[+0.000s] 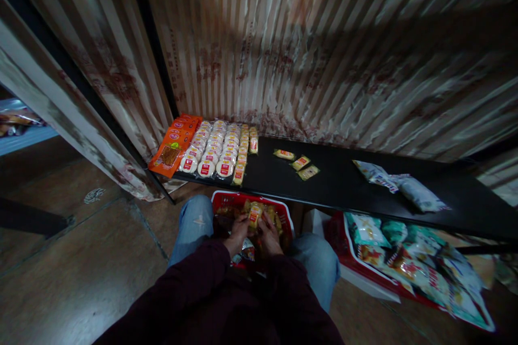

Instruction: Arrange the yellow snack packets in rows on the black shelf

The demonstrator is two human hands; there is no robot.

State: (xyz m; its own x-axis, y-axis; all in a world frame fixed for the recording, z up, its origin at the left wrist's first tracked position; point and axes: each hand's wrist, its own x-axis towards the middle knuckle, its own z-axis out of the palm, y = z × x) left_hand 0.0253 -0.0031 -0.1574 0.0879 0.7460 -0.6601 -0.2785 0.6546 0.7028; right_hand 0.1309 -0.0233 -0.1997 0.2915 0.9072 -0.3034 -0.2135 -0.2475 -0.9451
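Over a red basket [289, 221] between the knees, my left hand [238, 230] and my right hand [268, 232] are closed on the two sides of a small yellow packet [254, 214] with a red label. More yellow packets lie in the basket around and beneath them. On the black shelf [275, 186] above, round white packets [206, 167] stand in rows, with rows of yellow packets [238, 172] to their right. Three loose yellow packets [300, 162] lie farther right on the shelf.
Orange bags [172, 151] lie at the shelf's left end. Two pale bags [418, 193] rest toward its right end. Below stands another red basket [376, 269] full of snack bags. A striped curtain [251, 54] hangs behind the shelf, and dark metal posts [151, 38] rise at the left.
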